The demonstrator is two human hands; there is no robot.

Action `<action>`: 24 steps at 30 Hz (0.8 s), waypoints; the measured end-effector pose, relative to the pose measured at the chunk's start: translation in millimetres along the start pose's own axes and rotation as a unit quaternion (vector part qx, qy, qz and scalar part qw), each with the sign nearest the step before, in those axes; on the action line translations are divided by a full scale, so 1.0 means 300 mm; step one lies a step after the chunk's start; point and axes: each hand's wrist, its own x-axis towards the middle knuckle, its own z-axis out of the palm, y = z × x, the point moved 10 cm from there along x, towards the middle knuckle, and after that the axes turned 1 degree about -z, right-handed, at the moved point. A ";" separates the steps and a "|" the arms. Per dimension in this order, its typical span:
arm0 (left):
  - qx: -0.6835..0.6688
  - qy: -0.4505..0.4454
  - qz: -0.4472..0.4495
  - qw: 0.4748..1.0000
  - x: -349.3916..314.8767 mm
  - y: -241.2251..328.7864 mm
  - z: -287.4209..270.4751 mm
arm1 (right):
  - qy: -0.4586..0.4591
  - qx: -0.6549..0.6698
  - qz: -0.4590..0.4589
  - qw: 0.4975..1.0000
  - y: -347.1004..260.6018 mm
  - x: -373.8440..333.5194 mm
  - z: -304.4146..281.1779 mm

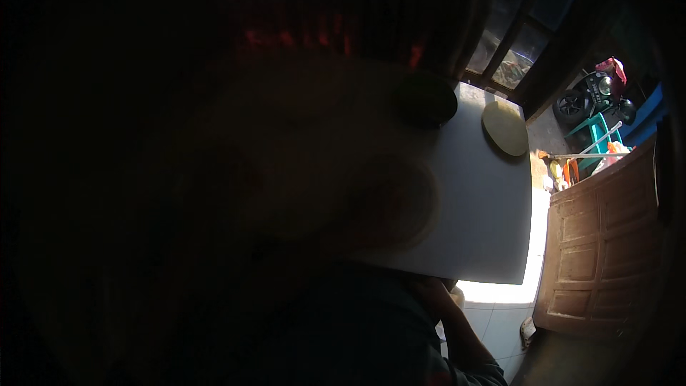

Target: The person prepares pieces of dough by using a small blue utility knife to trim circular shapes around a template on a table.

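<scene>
My right hand (431, 293) is low, at the near edge of the white table (486, 207), with the forearm running down to a dark sleeve. Its fingers are lost in shadow, so whether it holds anything does not show. Deep darkness covers the left and middle of the head view, and my left hand cannot be made out there. On the table's far right corner lies a pale yellowish round plate or lid (505, 129). Left of it sits a dark round object (432, 102). A large rounded shape (411, 204) nearer to me is too dark to name.
To the right is an open brown panelled door (597, 239) above a tiled floor (489, 329). Beyond the doorway stand a motorcycle (593, 96), a teal plastic chair (597, 132) and long-handled tools. A framed window (518, 57) is behind the table.
</scene>
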 end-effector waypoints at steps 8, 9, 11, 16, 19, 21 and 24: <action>-0.019 0.096 -0.070 0.993 0.015 -0.040 -0.029 | -0.035 0.056 -0.087 0.994 -0.716 0.251 -0.429; -0.030 0.108 -0.139 0.984 0.031 -0.046 -0.053 | 0.015 -0.011 -0.155 0.988 -0.771 0.320 -0.421; -0.108 0.084 -0.429 0.893 -0.029 -0.138 -0.023 | 0.070 -0.186 -0.180 0.964 -0.870 0.520 -0.323; 0.049 0.167 -0.041 0.984 0.023 -0.146 0.081 | 0.218 -0.101 -0.431 0.870 -1.283 0.842 -0.196; 0.069 0.237 0.126 0.961 0.021 -0.147 0.246 | 0.240 -0.085 -0.433 0.865 -1.309 0.955 -0.102; 0.022 0.297 0.122 0.947 -0.021 -0.159 0.247 | 0.103 -0.100 -0.219 0.965 -1.312 1.080 -0.008; -0.025 0.228 0.165 0.959 -0.044 -0.100 0.106 | 0.094 -0.136 -0.149 0.975 -1.270 1.116 -0.037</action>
